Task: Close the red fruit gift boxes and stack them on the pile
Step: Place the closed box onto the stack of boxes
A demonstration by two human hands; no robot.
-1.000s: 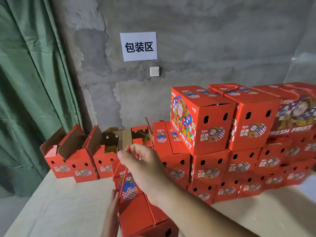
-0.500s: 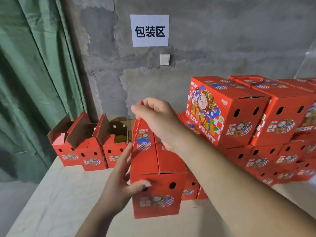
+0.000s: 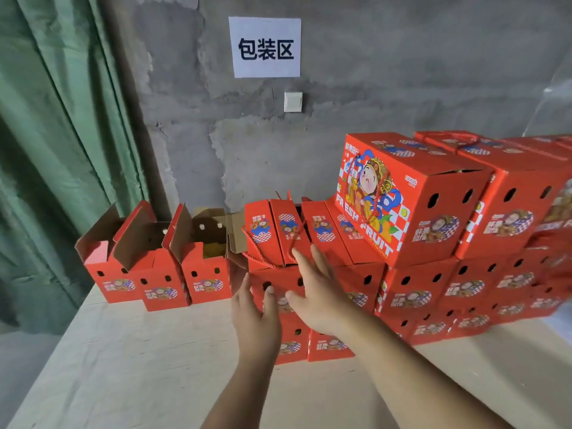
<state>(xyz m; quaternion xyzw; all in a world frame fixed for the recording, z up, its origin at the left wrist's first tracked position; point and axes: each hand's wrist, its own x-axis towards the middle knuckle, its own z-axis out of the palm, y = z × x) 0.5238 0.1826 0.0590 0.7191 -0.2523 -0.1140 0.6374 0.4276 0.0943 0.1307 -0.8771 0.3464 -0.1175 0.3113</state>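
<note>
A closed red fruit gift box (image 3: 272,239) with a red rope handle sits at the left end of the pile (image 3: 433,274), on top of a lower box. Both of my hands hover just in front of it with straight, spread fingers and hold nothing. My left hand (image 3: 255,314) is at the box's front face. My right hand (image 3: 318,292) is slightly higher, near the box's top front edge. Three open red boxes (image 3: 161,274) stand in a row to the left, flaps up. A larger closed box (image 3: 402,193) tops the pile on the right.
A pale table (image 3: 139,366) carries everything; its left edge drops to the floor. Behind stands a grey concrete wall with a white paper sign (image 3: 265,47) and a switch (image 3: 292,101). A green curtain (image 3: 55,134) hangs at the left.
The closed box I carried by its rope handle now rests on the pile's left end. My right hand has let go of the handle, my left has left the box, and both are open.
</note>
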